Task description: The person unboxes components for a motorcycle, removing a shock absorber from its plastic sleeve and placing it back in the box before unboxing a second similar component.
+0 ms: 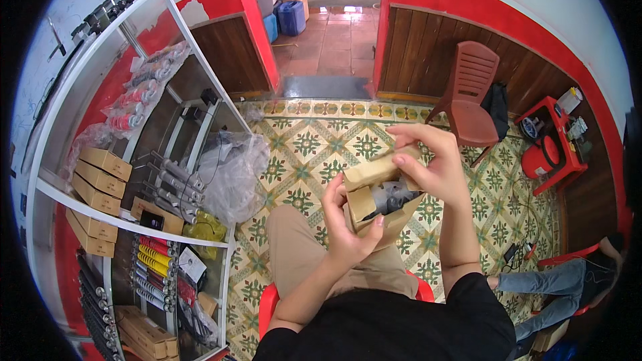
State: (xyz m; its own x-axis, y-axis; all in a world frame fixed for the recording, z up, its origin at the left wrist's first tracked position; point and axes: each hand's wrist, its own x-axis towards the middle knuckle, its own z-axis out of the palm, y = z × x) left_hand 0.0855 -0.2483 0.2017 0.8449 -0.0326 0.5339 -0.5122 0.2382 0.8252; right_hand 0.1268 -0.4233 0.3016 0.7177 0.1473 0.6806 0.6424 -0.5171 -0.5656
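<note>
Above my lap I hold a small brown cardboard box (388,225) with its top flaps raised. Inside it lies a dark part in clear plastic wrap (393,196); its exact kind is hard to tell. My left hand (346,225) grips the box from the left, thumb on the near edge and fingers on the far left side. With thumb and fingertips, my right hand (429,160) pinches the raised far flap (373,168).
On the left, a metal-framed shelf (135,218) carries shock absorbers (153,260), cardboard boxes (103,165) and plastic bags (230,175). Ahead stands a brown plastic chair (469,105); farther right is a red table (562,145). Another person's legs (544,276) are at lower right.
</note>
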